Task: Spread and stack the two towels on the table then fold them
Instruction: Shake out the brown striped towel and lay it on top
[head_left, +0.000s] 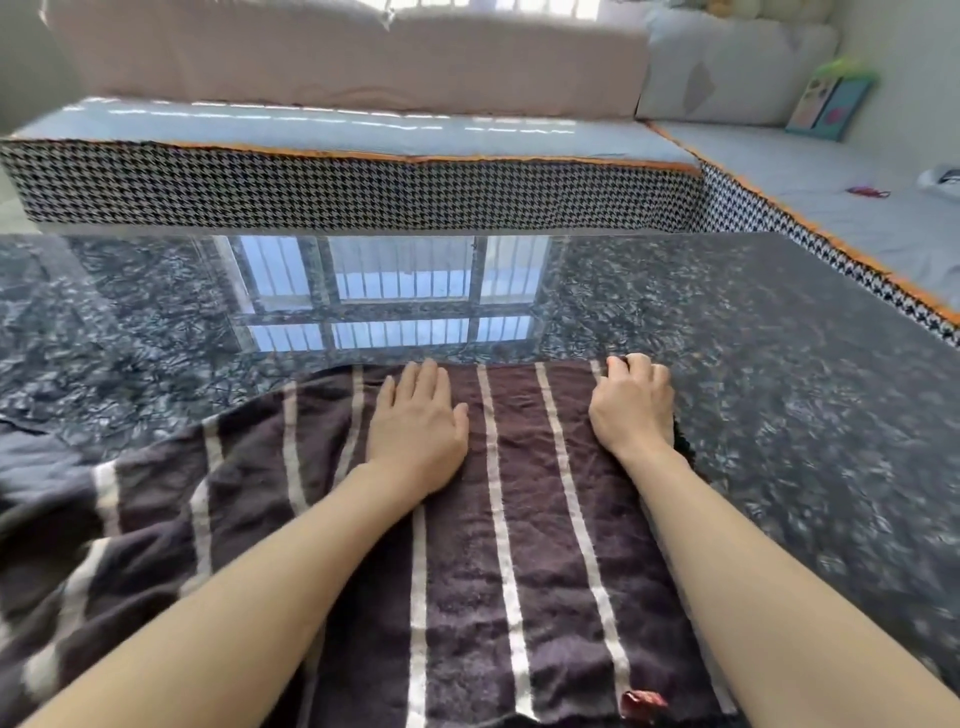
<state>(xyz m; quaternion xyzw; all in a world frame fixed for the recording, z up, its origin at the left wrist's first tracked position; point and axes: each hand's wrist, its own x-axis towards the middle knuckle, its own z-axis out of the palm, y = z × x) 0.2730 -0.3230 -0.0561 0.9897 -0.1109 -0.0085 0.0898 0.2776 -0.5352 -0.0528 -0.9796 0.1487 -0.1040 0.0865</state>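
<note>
A dark striped towel (519, 519) lies on the bench (779, 338), stripes running near to far. The left hand (418, 421) presses it flat, fingers straight; the right hand (634, 405) grips its far right corner.

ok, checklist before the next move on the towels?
1. Left hand flat on the striped towel: ok, fingers straight, palm down.
2. Right hand has the far right corner: ok, fingers curled at the towel's edge.
3. Far edge straight: not ok, it curves back toward the left.
4. Left part spread flat: not ok, it is rumpled and runs out of view.
5. Second towel in place: cannot tell, only a grey cloth shows at the left edge.
6. Room on the table beyond the towel: ok, bare surface ahead and to the right.
</note>
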